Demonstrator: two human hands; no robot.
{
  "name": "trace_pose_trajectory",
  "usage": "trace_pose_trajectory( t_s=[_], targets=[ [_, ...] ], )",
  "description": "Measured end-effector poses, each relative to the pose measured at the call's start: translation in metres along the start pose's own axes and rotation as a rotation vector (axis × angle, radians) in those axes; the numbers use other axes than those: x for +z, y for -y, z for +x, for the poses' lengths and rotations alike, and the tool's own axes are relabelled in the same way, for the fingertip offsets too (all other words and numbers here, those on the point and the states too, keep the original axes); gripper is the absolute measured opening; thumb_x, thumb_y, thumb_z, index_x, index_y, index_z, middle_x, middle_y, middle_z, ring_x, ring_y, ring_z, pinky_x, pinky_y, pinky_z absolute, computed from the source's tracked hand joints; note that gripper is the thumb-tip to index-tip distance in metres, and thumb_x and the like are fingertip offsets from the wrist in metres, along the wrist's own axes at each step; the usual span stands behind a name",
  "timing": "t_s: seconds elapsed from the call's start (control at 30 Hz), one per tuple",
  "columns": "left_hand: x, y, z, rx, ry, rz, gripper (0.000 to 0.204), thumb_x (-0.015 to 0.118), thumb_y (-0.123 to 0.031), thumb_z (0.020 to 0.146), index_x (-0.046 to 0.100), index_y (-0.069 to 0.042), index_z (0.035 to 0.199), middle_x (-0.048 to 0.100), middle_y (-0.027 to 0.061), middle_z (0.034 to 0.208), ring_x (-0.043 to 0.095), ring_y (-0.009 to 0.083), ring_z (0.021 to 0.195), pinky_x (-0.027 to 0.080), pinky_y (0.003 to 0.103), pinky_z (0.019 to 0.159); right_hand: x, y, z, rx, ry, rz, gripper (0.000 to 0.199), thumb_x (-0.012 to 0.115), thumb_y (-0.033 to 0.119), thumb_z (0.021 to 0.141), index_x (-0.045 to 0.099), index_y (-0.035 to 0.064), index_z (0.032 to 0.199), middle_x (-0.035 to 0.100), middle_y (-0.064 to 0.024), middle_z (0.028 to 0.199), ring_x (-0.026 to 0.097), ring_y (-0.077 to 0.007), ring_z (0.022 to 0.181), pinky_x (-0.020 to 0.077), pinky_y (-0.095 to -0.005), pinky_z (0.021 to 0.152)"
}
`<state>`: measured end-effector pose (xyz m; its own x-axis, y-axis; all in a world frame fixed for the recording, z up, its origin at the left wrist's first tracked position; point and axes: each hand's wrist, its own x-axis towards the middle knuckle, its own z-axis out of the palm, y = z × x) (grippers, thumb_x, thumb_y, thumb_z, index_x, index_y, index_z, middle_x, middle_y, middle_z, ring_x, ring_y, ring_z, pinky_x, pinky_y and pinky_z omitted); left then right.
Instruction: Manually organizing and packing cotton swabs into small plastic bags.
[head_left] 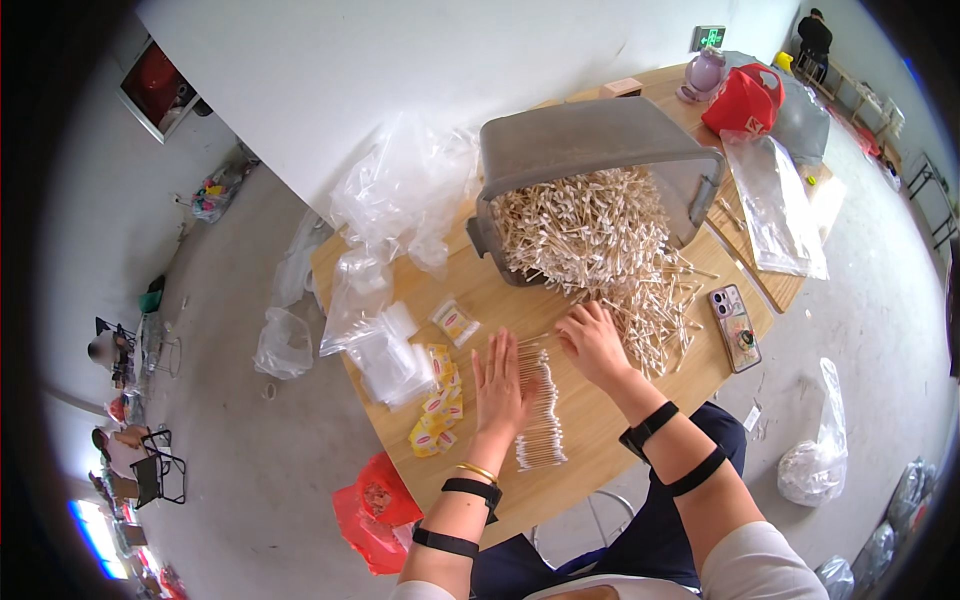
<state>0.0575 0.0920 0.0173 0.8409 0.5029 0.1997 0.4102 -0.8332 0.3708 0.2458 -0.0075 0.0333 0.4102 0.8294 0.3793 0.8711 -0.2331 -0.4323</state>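
My left hand (502, 388) lies with its fingers stretched out, its edge against a neat row of cotton swabs (542, 425) lined up side by side on the table. My right hand (593, 346) is curled with the fingertips together, at the border of a loose heap of cotton swabs (655, 318); whatever it pinches is too small to make out. The heap spills from a grey plastic bin (600, 125) tipped on its side. Left of my left hand are yellow-and-white paper labels (436, 410), a small filled packet (455, 321) and a stack of clear bags (390, 362).
A phone (735, 328) lies at the table's right edge. Large clear plastic bags (405, 195) crowd the left rear; a red bag (745, 98) and a purple bottle (704, 72) stand at the back right. Below the left edge hangs a red bag (375, 510). Other people sit farther off.
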Motion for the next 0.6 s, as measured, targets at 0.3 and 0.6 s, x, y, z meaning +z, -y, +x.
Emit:
trace_pose_trajectory(
  t_s=[0.3,0.6],
  targets=[
    [-0.009,0.006,-0.018,-0.105,-0.048,-0.090,0.065,0.051,-0.037,0.101,0.034,0.000,0.151,0.036,0.0213,0.155,0.029,0.0381,0.148,0.011,0.059,0.123,0.022,0.020,0.029,-0.057,0.236,0.031,0.004,0.068,0.015,0.078,0.068,0.0109,0.078,0.061,-0.0048,0.095,0.054,-0.0270,0.104,0.0436,-0.0386,0.091],
    [-0.002,0.012,-0.031,-0.100,-0.072,-0.087,0.066,0.049,-0.039,0.101,0.033,0.000,0.152,0.038,0.0217,0.155,0.030,0.0363,0.149,0.013,0.056,0.124,0.006,0.010,0.013,-0.003,0.138,0.331,0.004,0.069,0.011,0.081,0.067,0.0072,0.080,0.067,-0.0080,0.081,0.061,-0.0300,0.086,0.0490,-0.0413,0.085]
  ],
)
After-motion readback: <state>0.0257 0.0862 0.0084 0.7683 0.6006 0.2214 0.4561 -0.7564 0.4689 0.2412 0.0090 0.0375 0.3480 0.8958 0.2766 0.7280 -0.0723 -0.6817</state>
